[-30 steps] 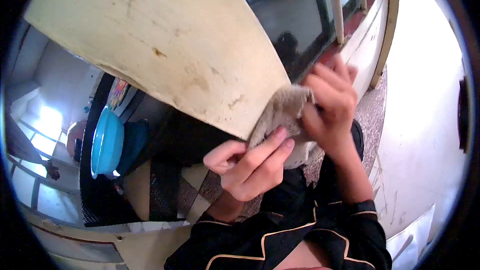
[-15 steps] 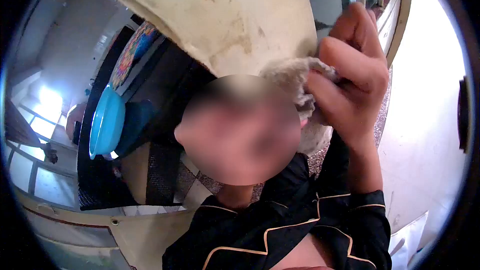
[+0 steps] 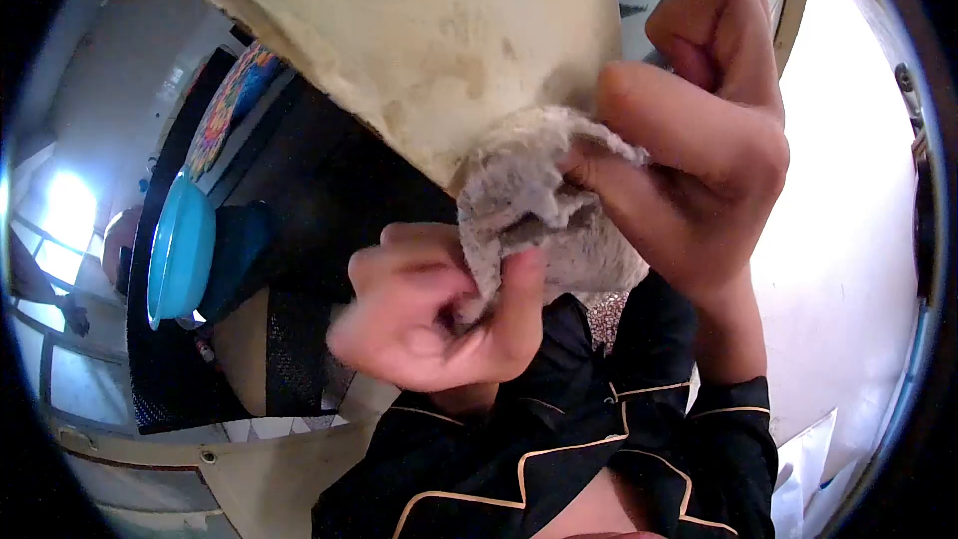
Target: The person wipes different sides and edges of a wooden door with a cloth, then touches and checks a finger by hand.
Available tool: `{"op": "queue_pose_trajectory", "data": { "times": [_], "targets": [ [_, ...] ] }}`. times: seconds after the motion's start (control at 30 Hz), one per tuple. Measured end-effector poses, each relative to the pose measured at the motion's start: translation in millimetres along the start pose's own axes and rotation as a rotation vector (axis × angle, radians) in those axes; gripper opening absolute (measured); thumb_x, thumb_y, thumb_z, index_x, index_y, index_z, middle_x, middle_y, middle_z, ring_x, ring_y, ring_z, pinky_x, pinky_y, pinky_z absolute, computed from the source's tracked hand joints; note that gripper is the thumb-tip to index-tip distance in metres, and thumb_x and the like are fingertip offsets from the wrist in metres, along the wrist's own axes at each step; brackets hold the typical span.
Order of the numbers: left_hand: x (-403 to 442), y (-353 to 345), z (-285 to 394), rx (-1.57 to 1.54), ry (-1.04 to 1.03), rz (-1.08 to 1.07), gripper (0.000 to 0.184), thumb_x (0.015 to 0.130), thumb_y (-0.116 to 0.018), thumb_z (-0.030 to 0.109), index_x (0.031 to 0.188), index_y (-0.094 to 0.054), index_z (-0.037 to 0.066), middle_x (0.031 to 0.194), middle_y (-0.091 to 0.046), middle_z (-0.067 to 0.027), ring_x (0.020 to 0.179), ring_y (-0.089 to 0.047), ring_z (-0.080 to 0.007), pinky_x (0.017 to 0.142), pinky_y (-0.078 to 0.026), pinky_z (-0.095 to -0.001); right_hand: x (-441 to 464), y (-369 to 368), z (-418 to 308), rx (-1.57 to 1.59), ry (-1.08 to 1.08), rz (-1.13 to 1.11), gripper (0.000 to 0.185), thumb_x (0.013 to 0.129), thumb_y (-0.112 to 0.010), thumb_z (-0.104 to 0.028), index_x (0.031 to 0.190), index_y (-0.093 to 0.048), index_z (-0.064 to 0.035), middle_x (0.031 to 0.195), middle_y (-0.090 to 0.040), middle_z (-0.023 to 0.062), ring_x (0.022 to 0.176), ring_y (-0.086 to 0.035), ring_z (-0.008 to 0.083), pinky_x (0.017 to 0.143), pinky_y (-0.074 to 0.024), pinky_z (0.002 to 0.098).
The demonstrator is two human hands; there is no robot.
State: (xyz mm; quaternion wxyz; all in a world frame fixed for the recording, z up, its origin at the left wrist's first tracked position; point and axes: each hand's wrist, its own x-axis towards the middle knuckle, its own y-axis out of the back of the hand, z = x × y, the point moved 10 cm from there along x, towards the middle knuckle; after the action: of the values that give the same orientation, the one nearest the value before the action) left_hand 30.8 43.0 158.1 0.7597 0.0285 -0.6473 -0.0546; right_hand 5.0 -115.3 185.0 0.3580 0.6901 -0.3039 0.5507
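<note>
A crumpled grey-white cloth (image 3: 539,190) is stretched between my two hands at the corner of a stained cream panel (image 3: 439,50). My left hand (image 3: 439,309) pinches the cloth's lower left edge between thumb and curled fingers, just below the panel's corner. On the other side, my right hand (image 3: 699,130) grips the cloth's upper right edge, with its fingers bent and its thumb inside a fold. The cloth covers the panel's tip, so the tip cannot be seen.
A blue basin (image 3: 183,252) stands on its side at the left, by a dark frame and a colourful patterned item (image 3: 228,105). Barred window parts show at the upper right. A white surface (image 3: 833,240) lies along the right.
Both hands have come closer to the camera since a second ago, and the right hand is higher. Both still hold the cloth. The panel has shifted upward in view.
</note>
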Motion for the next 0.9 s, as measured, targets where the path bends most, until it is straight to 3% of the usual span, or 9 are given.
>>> {"op": "queue_pose_trajectory", "data": {
  "times": [0.13, 0.23, 0.37, 0.43, 0.53, 0.57, 0.7, 0.8, 0.9],
  "targets": [
    [-9.2, -11.7, 4.7, 0.273, 0.036, -0.044, 0.033, 0.068, -0.080, 0.000, 0.086, -0.053, 0.007, 0.073, -0.051, -0.0045, 0.065, -0.051, -0.0179, 0.062, -0.044, -0.0249, -27.0, -1.3, 24.9, 0.078, -0.064, 0.049, 0.019, 0.058, -0.068, -0.012, 0.065, -0.054, -0.0013, 0.079, -0.033, 0.0059, 0.071, -0.035, 0.0184, 0.058, -0.0231, 0.0303],
    [-16.1, 5.3, -4.1, 0.136, 0.037, 0.102, 0.038, 0.064, -0.082, -0.004, 0.086, -0.053, 0.009, 0.073, -0.049, -0.0025, 0.065, -0.049, -0.0156, 0.058, -0.040, -0.0256, 3.6, -5.5, -4.8, 0.011, -0.060, -0.020, 0.019, 0.060, -0.068, -0.015, 0.065, -0.056, 0.0001, 0.080, -0.038, 0.0063, 0.070, -0.037, 0.0181, 0.058, -0.0242, 0.0301],
    [-7.6, -2.2, 4.0, 0.185, 0.033, -0.053, 0.027, 0.066, -0.078, -0.002, 0.084, -0.060, 0.009, 0.075, -0.053, -0.0032, 0.063, -0.055, -0.0179, 0.057, -0.045, -0.0268, -16.4, -6.6, 20.4, 0.002, -0.185, -0.016, 0.021, 0.061, -0.067, -0.018, 0.064, -0.056, -0.0006, 0.077, -0.035, 0.0052, 0.069, -0.035, 0.0179, 0.058, -0.0237, 0.0300],
    [-8.7, 6.5, 1.7, 0.092, -0.066, 0.045, 0.036, 0.058, -0.082, -0.009, 0.082, -0.062, 0.008, 0.075, -0.053, -0.0018, 0.054, -0.051, -0.0138, 0.050, -0.040, -0.0232, -7.4, -10.8, 0.0, -0.024, -0.084, -0.024, 0.022, 0.059, -0.067, -0.019, 0.064, -0.056, -0.0002, 0.077, -0.035, 0.0058, 0.070, -0.035, 0.0195, 0.058, -0.0243, 0.0306],
    [-18.3, 20.0, 0.9, 0.087, -0.011, 0.155, 0.034, 0.060, -0.082, -0.009, 0.082, -0.062, 0.007, 0.075, -0.054, -0.0023, 0.054, -0.050, -0.0132, 0.050, -0.040, -0.0234, -15.9, -6.0, 6.9, -0.051, -0.149, -0.058, 0.020, 0.059, -0.067, -0.013, 0.071, -0.061, 0.0021, 0.088, -0.047, 0.0122, 0.079, -0.044, 0.0226, 0.067, -0.0340, 0.0313],
    [-16.8, 10.2, 1.3, 0.133, -0.009, 0.040, 0.034, 0.061, -0.081, -0.010, 0.082, -0.060, 0.007, 0.074, -0.052, -0.0018, 0.055, -0.051, -0.0132, 0.051, -0.041, -0.0234, -24.0, -6.1, 14.4, -0.071, -0.205, -0.091, 0.020, 0.059, -0.067, -0.011, 0.073, -0.062, 0.0028, 0.092, -0.051, 0.0143, 0.081, -0.047, 0.0236, 0.070, -0.0372, 0.0315],
    [-5.6, 10.8, -2.4, 0.048, -0.009, -0.012, 0.034, 0.063, -0.079, -0.011, 0.082, -0.056, 0.007, 0.073, -0.050, -0.0031, 0.057, -0.051, -0.0145, 0.053, -0.043, -0.0239, -22.3, -7.1, 4.9, -0.103, -0.198, -0.048, 0.017, 0.060, -0.064, -0.007, 0.074, -0.063, 0.0030, 0.095, -0.051, 0.0157, 0.081, -0.047, 0.0234, 0.070, -0.0369, 0.0311],
    [6.0, 16.4, -6.2, -0.009, 0.052, 0.072, 0.033, 0.065, -0.077, -0.012, 0.081, -0.054, 0.005, 0.075, -0.050, -0.0057, 0.058, -0.052, -0.0158, 0.053, -0.042, -0.0243, 1.3, -3.7, -11.1, -0.018, -0.130, 0.140, 0.021, 0.057, -0.065, -0.015, 0.069, -0.059, 0.0006, 0.077, -0.035, 0.0074, 0.069, -0.035, 0.0222, 0.059, -0.0247, 0.0326],
    [-17.0, 11.2, -13.6, -0.036, 0.105, -0.012, 0.031, 0.067, -0.076, -0.011, 0.079, -0.053, 0.005, 0.075, -0.052, -0.0077, 0.058, -0.052, -0.0165, 0.053, -0.042, -0.0247, -35.3, -21.3, -9.5, -0.043, -0.148, 0.015, 0.019, 0.058, -0.065, -0.016, 0.068, -0.058, -0.0007, 0.076, -0.035, 0.0066, 0.068, -0.035, 0.0208, 0.059, -0.0247, 0.0314]
  ]
}}
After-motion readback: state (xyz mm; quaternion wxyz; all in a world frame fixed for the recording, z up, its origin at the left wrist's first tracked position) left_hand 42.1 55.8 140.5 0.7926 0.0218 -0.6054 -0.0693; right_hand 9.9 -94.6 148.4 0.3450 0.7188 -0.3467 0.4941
